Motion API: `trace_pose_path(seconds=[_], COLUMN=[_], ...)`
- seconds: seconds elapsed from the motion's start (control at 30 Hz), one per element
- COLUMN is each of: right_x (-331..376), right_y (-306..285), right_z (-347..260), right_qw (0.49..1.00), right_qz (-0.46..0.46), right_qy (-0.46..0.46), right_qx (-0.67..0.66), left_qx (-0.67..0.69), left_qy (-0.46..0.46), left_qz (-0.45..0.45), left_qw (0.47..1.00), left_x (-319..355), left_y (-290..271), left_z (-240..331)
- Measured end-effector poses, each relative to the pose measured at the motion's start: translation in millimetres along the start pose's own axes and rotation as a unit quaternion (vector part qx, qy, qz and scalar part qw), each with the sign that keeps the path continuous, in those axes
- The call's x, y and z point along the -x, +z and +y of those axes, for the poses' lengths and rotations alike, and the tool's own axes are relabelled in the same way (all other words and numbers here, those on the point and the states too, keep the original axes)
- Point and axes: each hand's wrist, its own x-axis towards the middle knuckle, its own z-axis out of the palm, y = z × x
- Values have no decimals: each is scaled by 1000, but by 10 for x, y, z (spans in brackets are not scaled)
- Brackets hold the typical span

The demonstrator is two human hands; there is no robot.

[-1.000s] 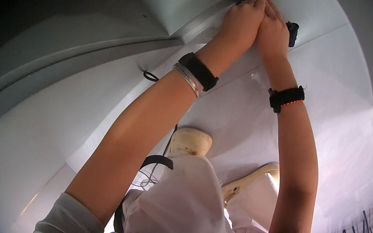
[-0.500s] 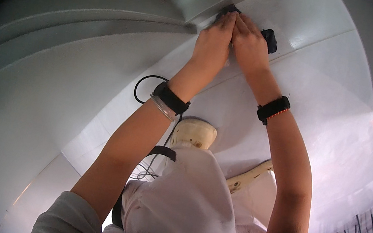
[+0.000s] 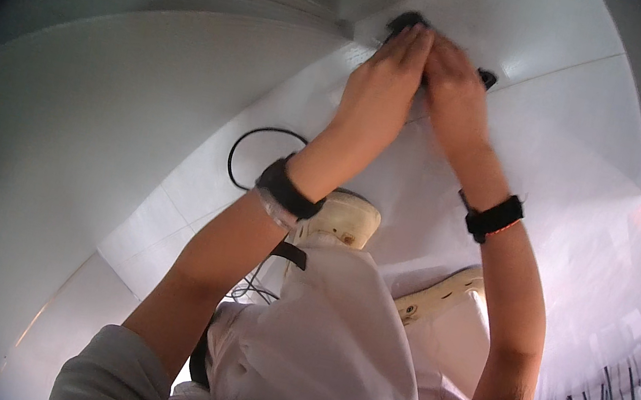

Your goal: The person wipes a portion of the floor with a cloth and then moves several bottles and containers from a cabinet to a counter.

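Observation:
My left hand (image 3: 384, 83) and my right hand (image 3: 455, 91) are side by side at the top of the view, fingers close together and bent over a crumpled black cloth (image 3: 407, 23). The cloth shows beyond the left fingertips, and a dark piece (image 3: 487, 79) sticks out beside the right hand. Its middle is hidden under my hands. Both hands press it down on the pale tiled floor (image 3: 536, 144), near the corner of a grey panel. Each wrist wears a black band.
A grey curved panel (image 3: 99, 92) rises along the left. A black cable loop (image 3: 234, 152) lies beside my left forearm. My cream shoes (image 3: 351, 218) stand below my hands. A row of dark upright legs or rods (image 3: 607, 396) stands far right.
Both hands have shifted slightly to the right together with the black cloth. Less of the cloth shows beside my right hand. The view has tilted a little.

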Motion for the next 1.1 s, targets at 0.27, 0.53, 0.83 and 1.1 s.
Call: trace_pose_path(seconds=[0.27, 0.53, 0.83, 1.1], right_x=[-289, -14, -235, -29], right_y=[175, 368, 248, 261], right_z=[302, -164, 79, -126], right_qw=[998, 995, 994, 995], right_qz=[56, 35, 75, 53], right_qy=[0, -34, 14, 18], right_qx=[26, 86, 76, 87], left_qx=[-44, -43, -10, -12], left_qy=[27, -11, 53, 17], left_qz=[1, -50, 16, -34], left_qw=[999, 998, 998, 999], left_x=[-398, 182, -247, 47], left_y=[271, 37, 237, 89], left_z=[-208, -377, -363, -323])
